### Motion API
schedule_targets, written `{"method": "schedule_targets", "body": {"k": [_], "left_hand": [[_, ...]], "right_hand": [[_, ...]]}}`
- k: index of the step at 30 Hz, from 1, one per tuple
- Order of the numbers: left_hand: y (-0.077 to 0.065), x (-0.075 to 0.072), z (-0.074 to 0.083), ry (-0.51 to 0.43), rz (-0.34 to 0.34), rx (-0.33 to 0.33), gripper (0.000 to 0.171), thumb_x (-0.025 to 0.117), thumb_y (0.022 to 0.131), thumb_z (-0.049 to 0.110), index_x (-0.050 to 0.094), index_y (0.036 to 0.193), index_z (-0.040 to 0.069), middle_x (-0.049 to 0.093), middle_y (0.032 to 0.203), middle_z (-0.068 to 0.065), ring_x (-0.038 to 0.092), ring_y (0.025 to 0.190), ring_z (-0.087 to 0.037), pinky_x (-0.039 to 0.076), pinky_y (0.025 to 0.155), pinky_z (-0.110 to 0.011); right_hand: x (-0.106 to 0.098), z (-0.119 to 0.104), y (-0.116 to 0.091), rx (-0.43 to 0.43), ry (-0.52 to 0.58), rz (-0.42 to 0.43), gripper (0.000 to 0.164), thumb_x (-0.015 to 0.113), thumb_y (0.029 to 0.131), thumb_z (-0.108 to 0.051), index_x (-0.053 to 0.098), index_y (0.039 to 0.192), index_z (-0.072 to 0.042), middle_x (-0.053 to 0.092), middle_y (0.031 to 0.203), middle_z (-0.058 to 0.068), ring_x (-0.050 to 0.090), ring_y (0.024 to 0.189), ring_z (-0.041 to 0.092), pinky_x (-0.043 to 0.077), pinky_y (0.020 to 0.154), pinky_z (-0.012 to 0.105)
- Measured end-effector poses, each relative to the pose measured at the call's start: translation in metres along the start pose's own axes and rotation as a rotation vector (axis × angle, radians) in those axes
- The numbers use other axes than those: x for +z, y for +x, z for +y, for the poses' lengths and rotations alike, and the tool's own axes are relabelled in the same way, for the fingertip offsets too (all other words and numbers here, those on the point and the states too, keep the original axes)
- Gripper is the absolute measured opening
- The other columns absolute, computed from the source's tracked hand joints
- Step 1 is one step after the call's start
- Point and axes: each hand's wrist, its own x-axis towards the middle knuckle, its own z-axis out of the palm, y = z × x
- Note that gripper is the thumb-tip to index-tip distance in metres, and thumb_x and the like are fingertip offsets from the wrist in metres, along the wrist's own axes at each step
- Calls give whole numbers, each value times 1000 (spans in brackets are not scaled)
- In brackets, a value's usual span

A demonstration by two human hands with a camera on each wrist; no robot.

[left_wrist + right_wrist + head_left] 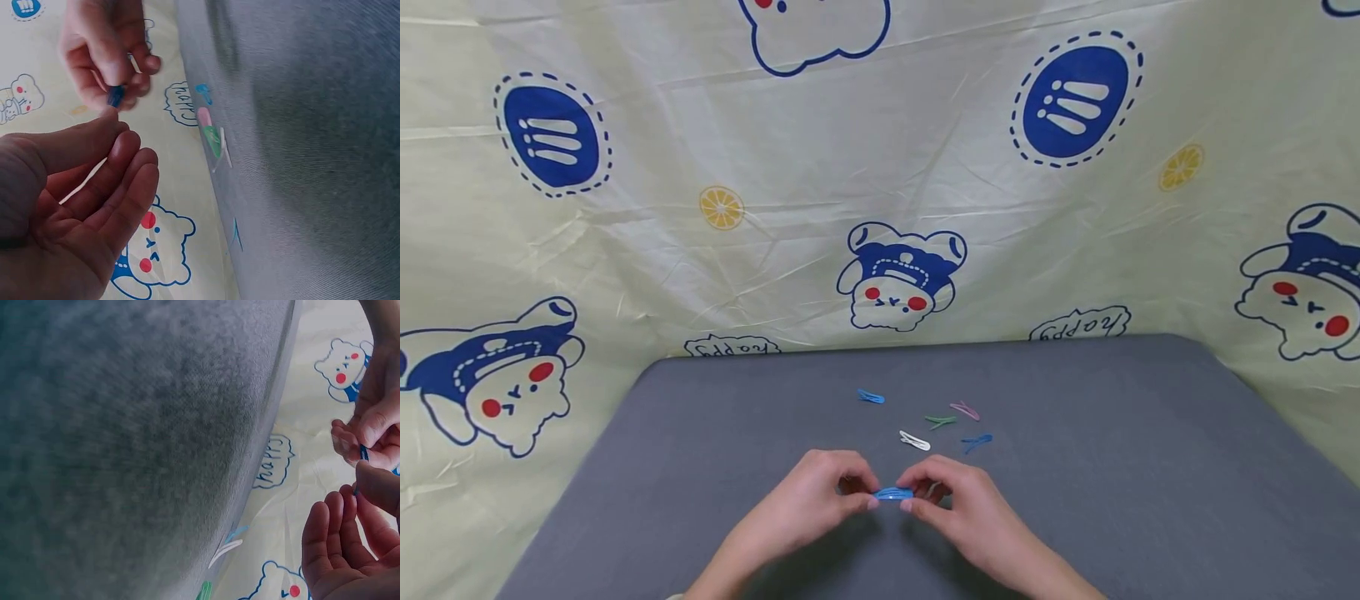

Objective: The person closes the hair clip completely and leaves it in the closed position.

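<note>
A blue snap hair clip [894,493] is held level between both hands above the grey table. My left hand [808,502] pinches its left end between thumb and index finger. The right hand [966,507] pinches the other end the same way. In the left wrist view, a bit of the blue clip [115,95] shows at the right fingertips, while the left fingers hide the rest. The right wrist view has the clip [364,452] mostly covered by the two thumbs.
Beyond the hands, several open hair clips lie on the grey table [715,467]: a light blue one [871,397], a white one [914,440], a green one [940,422], a pink one [965,411] and a darker blue one [977,442]. A printed cream sheet [790,150] hangs behind.
</note>
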Motion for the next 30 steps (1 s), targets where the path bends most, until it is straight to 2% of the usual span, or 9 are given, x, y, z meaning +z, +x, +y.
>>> {"method": "schedule_targets", "body": {"k": [6,12,25,30], "left_hand": [[-1,-5,-2,2,7,-13,9,77,84,6,73,81,13,62,75,14,57,68,-3,49,62,-23],[0,-7,-12,0,16,-30,11,79,82,7,72,80,16,61,73,14,56,66,-4,49,61,-24],[7,-11,-33,49,-65,-39,8,78,81,2,72,81,8,61,70,12,54,63,-2,47,58,-23],[10,-11,-41,63,-104,-48,7,78,81,3,73,80,8,61,68,12,54,61,-2,45,57,-22]], "right_hand": [[-1,1,9,23,-3,-85,13,74,89,-13,69,98,-22,64,93,-10,59,81,11,52,74,29],[-3,3,20,31,-39,-150,11,74,89,-15,70,97,-21,64,89,-13,59,79,9,50,72,28],[7,10,37,28,-108,-201,11,77,84,-11,72,91,-18,63,77,-13,59,70,6,49,63,26],[9,16,47,30,-117,-257,11,77,85,-9,72,92,-15,62,77,-13,58,71,6,49,63,25]]}}
